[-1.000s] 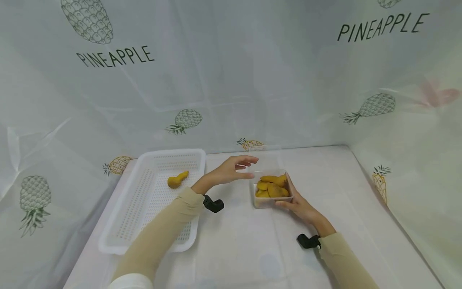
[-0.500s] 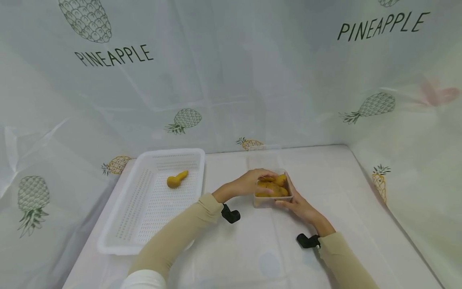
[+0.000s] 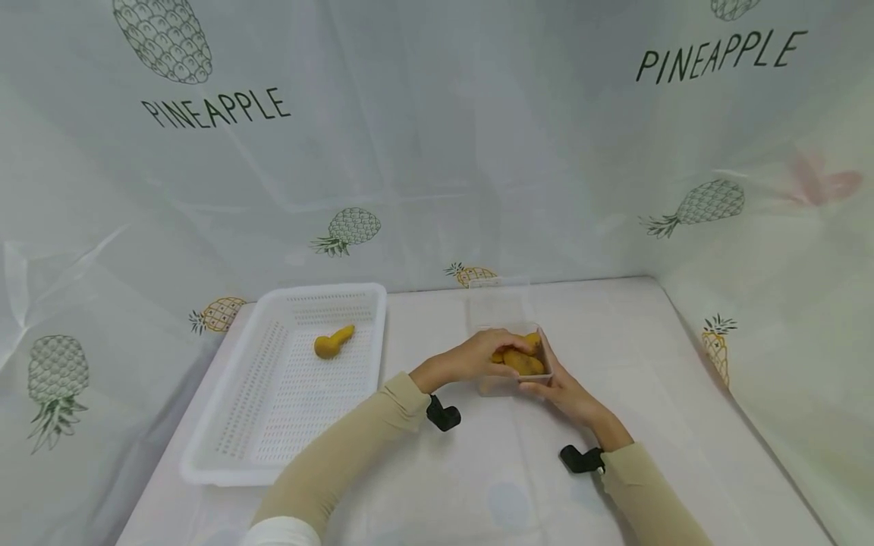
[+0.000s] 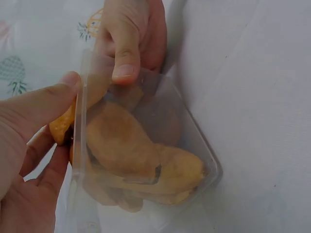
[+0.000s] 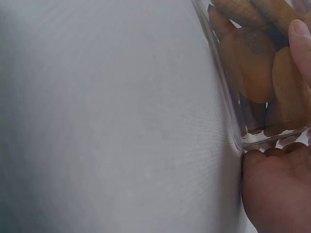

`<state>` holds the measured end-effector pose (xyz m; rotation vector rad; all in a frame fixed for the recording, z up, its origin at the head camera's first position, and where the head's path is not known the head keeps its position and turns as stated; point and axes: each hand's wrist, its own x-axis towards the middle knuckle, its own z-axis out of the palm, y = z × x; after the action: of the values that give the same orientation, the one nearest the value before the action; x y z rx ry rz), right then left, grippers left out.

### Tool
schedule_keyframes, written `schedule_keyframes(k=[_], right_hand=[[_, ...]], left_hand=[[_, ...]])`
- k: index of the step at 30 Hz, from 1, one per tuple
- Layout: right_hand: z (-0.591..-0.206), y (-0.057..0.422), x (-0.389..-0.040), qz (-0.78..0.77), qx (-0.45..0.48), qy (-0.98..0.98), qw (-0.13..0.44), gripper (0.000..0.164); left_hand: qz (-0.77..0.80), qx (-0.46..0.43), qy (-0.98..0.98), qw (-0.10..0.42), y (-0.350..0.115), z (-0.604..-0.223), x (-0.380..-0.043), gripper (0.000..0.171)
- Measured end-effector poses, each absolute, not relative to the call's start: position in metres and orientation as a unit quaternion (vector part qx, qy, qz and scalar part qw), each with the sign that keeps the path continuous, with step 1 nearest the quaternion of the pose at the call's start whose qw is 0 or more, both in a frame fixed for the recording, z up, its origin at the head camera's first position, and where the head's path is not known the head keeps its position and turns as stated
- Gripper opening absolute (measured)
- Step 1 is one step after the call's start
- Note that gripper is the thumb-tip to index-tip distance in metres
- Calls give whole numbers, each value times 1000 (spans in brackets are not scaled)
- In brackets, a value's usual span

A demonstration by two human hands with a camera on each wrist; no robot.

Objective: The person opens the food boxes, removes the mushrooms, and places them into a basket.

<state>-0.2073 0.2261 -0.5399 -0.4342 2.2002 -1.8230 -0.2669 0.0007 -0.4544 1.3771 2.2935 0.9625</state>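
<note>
A clear plastic box (image 3: 497, 387) stands on the table, filled with several yellow-orange gourds (image 3: 524, 365). My right hand (image 3: 570, 390) grips its near right corner, with the thumb on the front wall (image 4: 146, 92). My left hand (image 3: 486, 355) reaches over the left rim, fingers bent down among the contents. In the left wrist view, its thumb and fingers pinch a yellow gourd (image 4: 62, 125) at the box opening. More gourds press against the clear wall in the right wrist view (image 5: 250, 65).
A white perforated basket (image 3: 239, 474) lies to the left, holding one yellow gourd (image 3: 329, 347) with a narrow neck. The box's clear lid (image 3: 501, 305) stands raised behind it. A pineapple-printed sheet (image 3: 423, 152) hangs around the back and sides.
My left hand has moved right from beside the box to over its opening and down onto the gourds. The right hand stays at the box's corner.
</note>
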Motion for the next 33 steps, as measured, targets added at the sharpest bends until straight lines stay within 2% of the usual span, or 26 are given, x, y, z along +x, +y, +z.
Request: schedule_keyframes(k=[33], right_hand=[[-541, 225, -204, -617, -158, 762, 116, 104]], left_hand=[[307, 428, 836, 156, 2, -442, -261, 44]])
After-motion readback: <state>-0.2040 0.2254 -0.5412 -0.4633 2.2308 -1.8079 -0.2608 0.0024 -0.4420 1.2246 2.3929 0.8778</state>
